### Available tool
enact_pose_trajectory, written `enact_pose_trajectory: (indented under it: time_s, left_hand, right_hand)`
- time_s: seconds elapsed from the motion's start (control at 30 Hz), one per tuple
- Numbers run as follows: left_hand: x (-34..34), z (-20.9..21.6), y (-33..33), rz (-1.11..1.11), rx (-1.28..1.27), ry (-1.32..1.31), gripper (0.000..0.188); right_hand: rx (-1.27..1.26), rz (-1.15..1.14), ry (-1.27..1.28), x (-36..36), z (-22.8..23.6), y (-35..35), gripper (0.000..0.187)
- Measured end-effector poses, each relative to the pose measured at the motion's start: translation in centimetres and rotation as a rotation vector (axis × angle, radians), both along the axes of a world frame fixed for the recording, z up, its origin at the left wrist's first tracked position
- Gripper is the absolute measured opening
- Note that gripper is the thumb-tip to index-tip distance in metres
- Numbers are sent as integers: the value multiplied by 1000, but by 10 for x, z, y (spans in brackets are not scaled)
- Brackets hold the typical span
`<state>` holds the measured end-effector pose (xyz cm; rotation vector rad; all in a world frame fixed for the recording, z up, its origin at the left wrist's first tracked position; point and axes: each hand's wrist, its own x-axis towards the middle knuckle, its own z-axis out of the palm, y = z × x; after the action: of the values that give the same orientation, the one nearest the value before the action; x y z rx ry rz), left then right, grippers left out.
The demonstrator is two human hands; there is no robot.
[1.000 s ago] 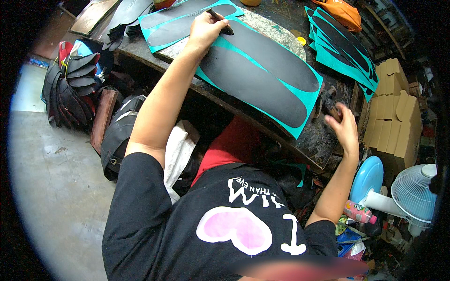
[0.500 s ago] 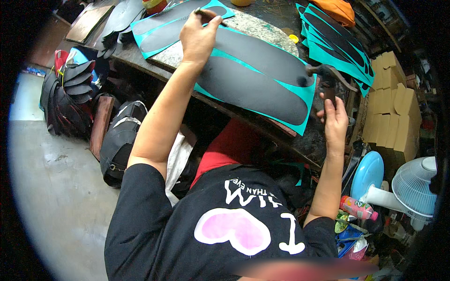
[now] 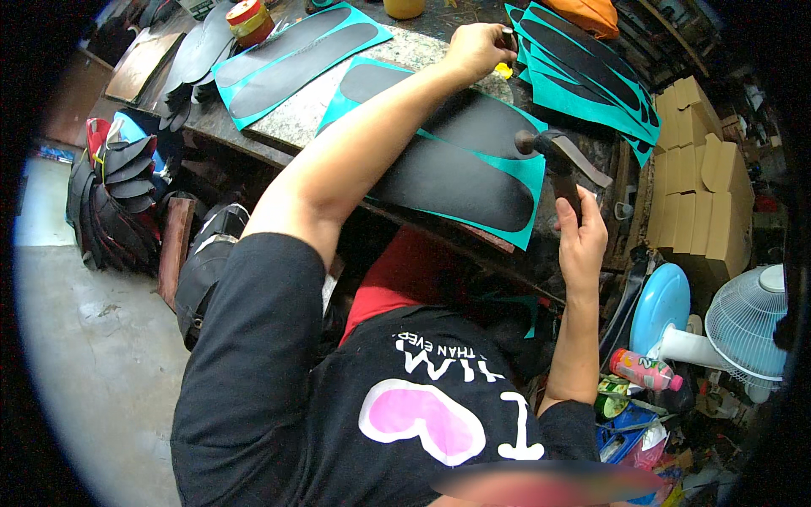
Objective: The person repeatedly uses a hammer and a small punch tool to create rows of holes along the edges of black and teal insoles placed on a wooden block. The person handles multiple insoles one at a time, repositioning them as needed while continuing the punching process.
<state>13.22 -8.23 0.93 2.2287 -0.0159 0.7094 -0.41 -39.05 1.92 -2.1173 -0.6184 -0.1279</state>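
Note:
My right hand (image 3: 583,241) grips the dark handle of a hammer (image 3: 563,169), its round face by the right end of a teal sheet with black sole-shaped pieces (image 3: 473,186). That sheet lies on a speckled stone slab (image 3: 405,49). My left arm reaches across the sheet. At the slab's far right edge, my left hand (image 3: 480,52) is closed round a small dark thing (image 3: 508,37), mostly hidden by the fingers. A second such sheet (image 3: 304,59) lies to the left. Several more teal sheets (image 3: 583,72) are stacked on the right.
A red-lidded jar (image 3: 250,24) and dark cut pieces (image 3: 196,55) stand at the table's far left. Yellow-brown cartons (image 3: 697,186) are piled on the right, beside a fan (image 3: 748,329) and a pink bottle (image 3: 644,372). A bundle of black soles (image 3: 114,198) sits left, below the table.
My left hand has moved right across the slab with the dark thing in it, from the left sheet to near the stacked sheets. The hammer has shifted slightly left in the picture.

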Motion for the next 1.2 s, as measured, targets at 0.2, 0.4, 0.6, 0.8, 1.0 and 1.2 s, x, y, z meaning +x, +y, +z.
enact_pose_trajectory:
  time_s: [0.2,0.4,0.6,0.8,1.0,1.2]
  left_hand:
    - [23,-18,-3,179,240,191,21]
    - [-10,28,27,124,-182,-111,14]
    - [-131,29,81,43,-594,-254,15]
    - [-145,-6,68,193,-732,-49,14]
    - [-140,-12,71,174,-672,-38,15]
    - [-134,-4,60,301,80,-89,19]
  right_hand:
    - [102,-72,151,-10,3,-24,39]
    - [215,-43,240,2,12,-20,36]
    - [240,60,266,16,28,11,32]
    - [234,191,215,30,37,59,39]
    - [173,235,209,38,57,97,42]
    - [392,292,-196,41,95,124,41]
